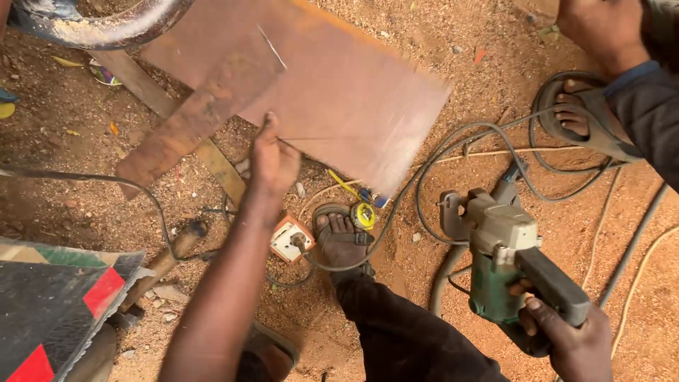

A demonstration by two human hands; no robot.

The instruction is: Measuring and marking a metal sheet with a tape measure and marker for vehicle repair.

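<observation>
My left hand (272, 159) grips the near edge of a large rusty brown metal sheet (339, 85), which is lifted and tilted above the red dirt. Beside it on the left, a narrower rusty metal strip (187, 131) lies across a wooden plank (152, 88). My right hand (566, 336) is shut on the dark handle of a green and grey power cutting tool (502, 265), held low on the right with its metal head pointing away from me. My sandalled foot (339, 237) rests on the ground between the two hands.
Grey cables (460, 145) loop over the dirt from the tool. A white and orange power socket (290, 239) and a yellow tape measure (363, 214) lie by my foot. Another person's foot (573, 110) and hand (601, 28) are at upper right. A patterned mat (49, 304) lies lower left.
</observation>
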